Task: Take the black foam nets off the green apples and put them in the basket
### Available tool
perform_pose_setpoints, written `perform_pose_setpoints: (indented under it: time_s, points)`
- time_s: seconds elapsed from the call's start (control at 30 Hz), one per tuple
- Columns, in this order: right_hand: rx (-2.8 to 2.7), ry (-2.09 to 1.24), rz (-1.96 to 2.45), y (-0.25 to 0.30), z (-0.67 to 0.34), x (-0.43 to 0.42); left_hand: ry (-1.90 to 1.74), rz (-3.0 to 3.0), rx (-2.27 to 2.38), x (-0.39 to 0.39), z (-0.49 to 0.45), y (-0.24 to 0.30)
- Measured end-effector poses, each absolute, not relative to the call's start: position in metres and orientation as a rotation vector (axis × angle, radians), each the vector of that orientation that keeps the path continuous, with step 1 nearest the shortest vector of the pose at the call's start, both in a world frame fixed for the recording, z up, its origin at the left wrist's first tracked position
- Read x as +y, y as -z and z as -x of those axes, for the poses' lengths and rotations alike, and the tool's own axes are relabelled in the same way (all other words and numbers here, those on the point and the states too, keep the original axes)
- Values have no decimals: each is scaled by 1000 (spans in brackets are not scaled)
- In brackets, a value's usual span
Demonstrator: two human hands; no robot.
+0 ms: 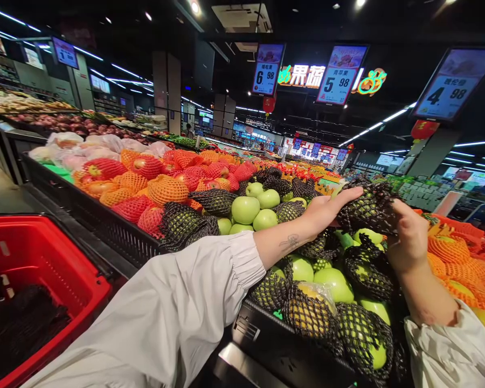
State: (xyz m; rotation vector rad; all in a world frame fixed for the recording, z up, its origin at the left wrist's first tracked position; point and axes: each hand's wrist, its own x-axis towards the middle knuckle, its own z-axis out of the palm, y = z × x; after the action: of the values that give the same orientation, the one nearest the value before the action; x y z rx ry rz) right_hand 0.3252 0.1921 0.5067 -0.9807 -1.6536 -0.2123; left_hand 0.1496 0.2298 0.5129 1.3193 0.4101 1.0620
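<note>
Both hands hold one green apple in a black foam net (366, 207), raised over the fruit. My left hand (333, 207) is at its left side, with a finger stretched along the top edge. On the right, my right hand (409, 231) is closed with curled fingers against the net; some fingertips are hidden. Below lie bare green apples (334, 284) and others in black nets (364, 331). More bare green apples (246, 209) sit left of my left forearm. A yellowish fruit in a black net (309, 312) rests near the crate's front edge.
At the lower left stands a red basket (81, 269) with black netting (24, 318) inside. Fruit in red and orange nets (167, 188) fills the display to the left; orange-netted fruit (456, 258) lies at right. Price screens (341, 73) hang overhead. The black crate wall (291, 345) runs in front.
</note>
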Motion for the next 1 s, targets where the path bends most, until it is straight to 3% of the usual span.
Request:
perform_pose_setpoints:
  time_s: [0.27, 0.53, 0.73, 1.0]
  points:
    - [-1380, 817, 789, -513, -320, 176, -1130, -1395, 435, 232, -158, -502]
    - [-2018, 609, 903, -516, -316, 187, -1231, -1424, 336, 241, -160, -498]
    - [-1995, 904, 1104, -513, -326, 190, -1285, -1542, 464, 245, -159, -495]
    - [-2102, 663, 1036, -514, -330, 194, -1162, -1976, 577, 244, -150, -497]
